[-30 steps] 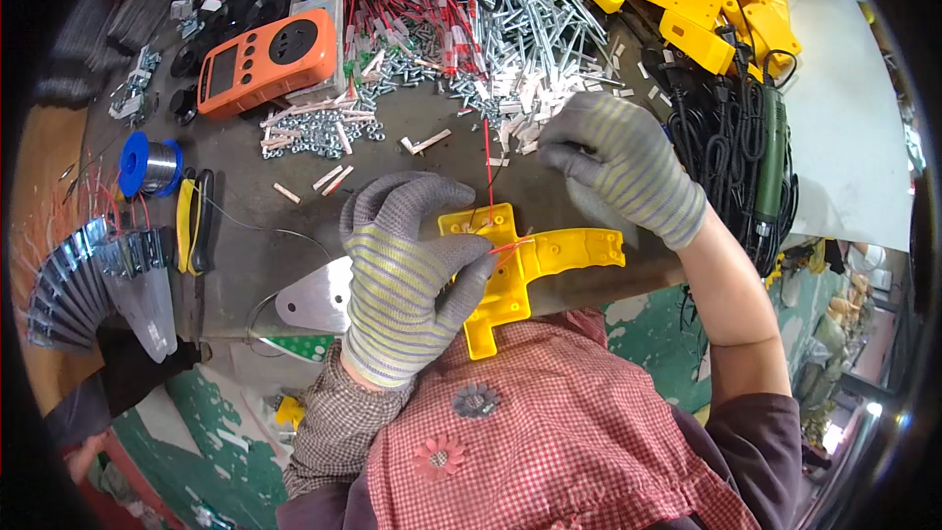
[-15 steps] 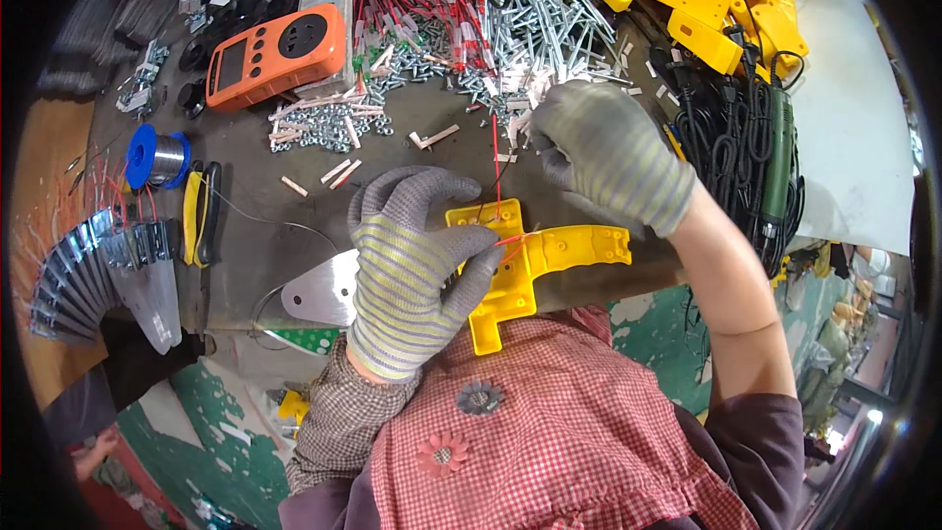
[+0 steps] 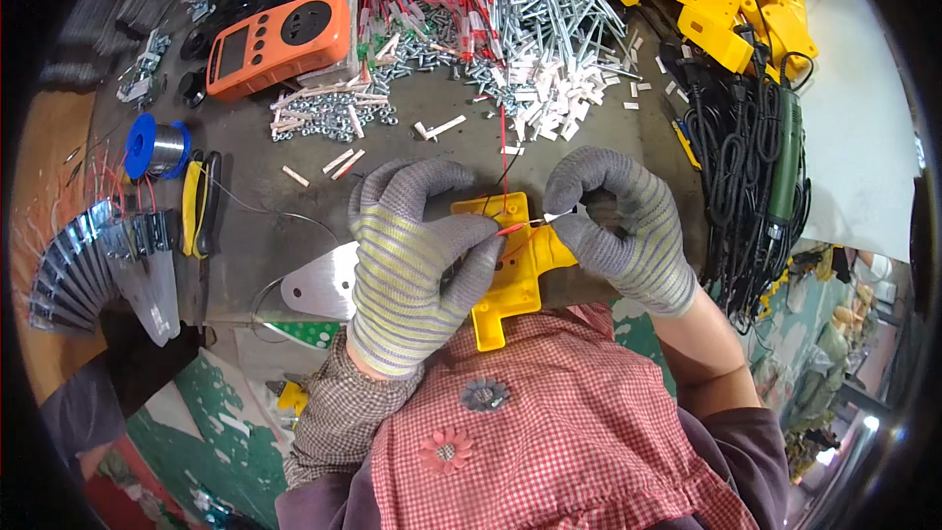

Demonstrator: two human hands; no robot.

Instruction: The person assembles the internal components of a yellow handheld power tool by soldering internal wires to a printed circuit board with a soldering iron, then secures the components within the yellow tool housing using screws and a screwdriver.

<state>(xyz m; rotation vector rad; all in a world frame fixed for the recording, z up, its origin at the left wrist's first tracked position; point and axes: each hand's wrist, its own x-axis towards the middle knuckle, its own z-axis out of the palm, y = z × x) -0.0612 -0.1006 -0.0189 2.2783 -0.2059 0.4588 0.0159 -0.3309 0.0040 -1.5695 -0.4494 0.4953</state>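
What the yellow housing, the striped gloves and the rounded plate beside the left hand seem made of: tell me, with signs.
Yellow housing: probably moulded plastic, slightly glossy; even colour, soft highlights, raised walls.
Striped gloves: apparently knitted yarn, matt; ribbed bands show. Whether the grey fingers are coated, I can't tell.
Rounded plate: likely metal, satin finish; silvery sheen. Which metal stays open.

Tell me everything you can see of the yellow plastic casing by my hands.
The yellow moulded plastic-looking casing lies hollow side up, showing raised rims and recesses. A broad block forms its far end, a narrower leg points toward the red-checked cloth apron, and a branch extends right, partly hidden by the right hand in a grey-and-yellow striped glove. A thin red wire meets its far end. It sits near the dark table's edge; whether either hand touches it is unclear.
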